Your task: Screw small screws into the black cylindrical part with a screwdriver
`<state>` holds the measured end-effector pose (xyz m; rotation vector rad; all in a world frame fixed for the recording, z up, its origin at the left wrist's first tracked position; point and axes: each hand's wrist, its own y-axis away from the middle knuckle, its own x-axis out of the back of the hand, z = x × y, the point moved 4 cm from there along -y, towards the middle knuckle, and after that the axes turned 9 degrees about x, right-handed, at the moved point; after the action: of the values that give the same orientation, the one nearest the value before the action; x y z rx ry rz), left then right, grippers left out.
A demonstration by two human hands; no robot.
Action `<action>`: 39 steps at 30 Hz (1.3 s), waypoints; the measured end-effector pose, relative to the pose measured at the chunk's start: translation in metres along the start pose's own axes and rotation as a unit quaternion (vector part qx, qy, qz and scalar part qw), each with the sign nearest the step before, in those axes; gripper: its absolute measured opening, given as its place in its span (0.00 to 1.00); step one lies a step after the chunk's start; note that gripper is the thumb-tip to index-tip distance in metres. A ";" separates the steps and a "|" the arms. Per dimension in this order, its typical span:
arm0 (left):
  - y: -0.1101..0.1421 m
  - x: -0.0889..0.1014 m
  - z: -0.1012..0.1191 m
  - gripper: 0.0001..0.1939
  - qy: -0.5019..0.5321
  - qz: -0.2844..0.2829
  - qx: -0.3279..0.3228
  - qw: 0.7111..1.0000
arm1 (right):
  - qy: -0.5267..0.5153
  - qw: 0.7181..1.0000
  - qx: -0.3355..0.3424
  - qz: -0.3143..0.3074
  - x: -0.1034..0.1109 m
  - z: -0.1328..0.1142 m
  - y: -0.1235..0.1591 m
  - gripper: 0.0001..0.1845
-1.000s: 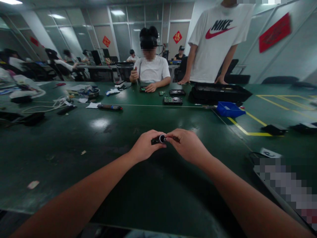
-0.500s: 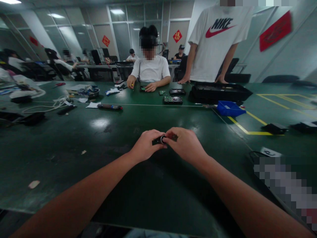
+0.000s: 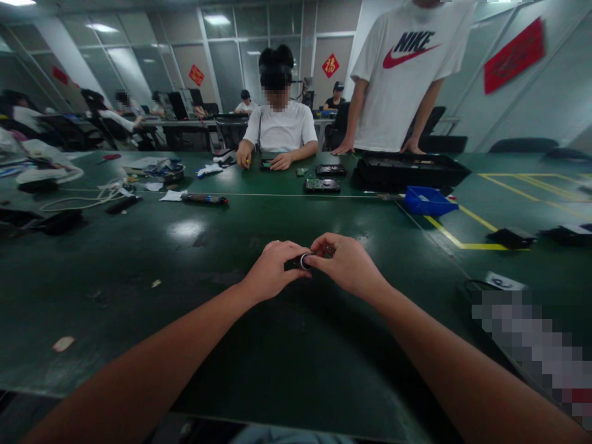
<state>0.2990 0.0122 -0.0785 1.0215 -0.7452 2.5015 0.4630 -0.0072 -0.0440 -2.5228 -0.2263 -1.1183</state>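
As the dark piece [image 3: 295, 263] was clamped over the bench [image 3: 139, 259] by the left hand's fingers [image 3: 291, 250], its ringed end was best kept steady for the right hand [image 3: 348, 262], whose grip could not be told.

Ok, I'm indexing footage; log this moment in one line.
left hand: grips dark part | right hand: at part's pale-ringed end | below: green table

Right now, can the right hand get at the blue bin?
Probably not without leaning: the blue bin sits farther forward and right; the right hand is at the dark ringed part the left hand holds.
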 end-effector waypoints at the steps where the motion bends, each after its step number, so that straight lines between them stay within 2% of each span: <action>1: 0.000 0.000 0.000 0.18 0.001 0.001 0.000 1.000 | 0.004 1.000 -0.001 0.001 -0.001 0.000 0.000 0.10; 5: 0.000 0.000 -0.002 0.16 0.015 0.002 0.010 1.000 | 0.011 0.999 0.012 0.035 0.002 -0.005 0.002 0.10; 11: 0.000 0.006 -0.013 0.18 0.061 0.051 0.051 0.996 | -0.019 0.992 0.024 0.124 0.025 -0.004 0.004 0.16; 17: 0.000 0.008 -0.020 0.19 0.068 0.069 0.076 0.992 | 0.053 0.983 0.054 0.167 0.040 -0.010 0.008 0.21; 21: 0.001 0.007 -0.023 0.20 0.048 0.065 0.083 0.993 | -0.050 0.975 0.066 0.207 0.037 -0.012 0.013 0.17; 25: 0.002 0.007 -0.025 0.20 0.044 0.069 0.088 0.993 | -0.109 0.972 0.086 0.188 0.025 -0.012 0.014 0.15; 30: 0.001 0.007 -0.024 0.21 0.050 0.066 0.086 0.993 | -0.074 0.979 0.082 0.171 0.018 -0.010 0.014 0.14; 39: 0.001 0.009 -0.021 0.20 0.045 0.066 0.080 0.994 | -0.036 0.981 0.090 0.166 0.019 -0.010 0.015 0.13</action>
<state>0.2808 0.0247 -0.0855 0.9300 -0.6109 2.7397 0.4737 -0.0245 -0.0276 -2.3324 0.0722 -0.8366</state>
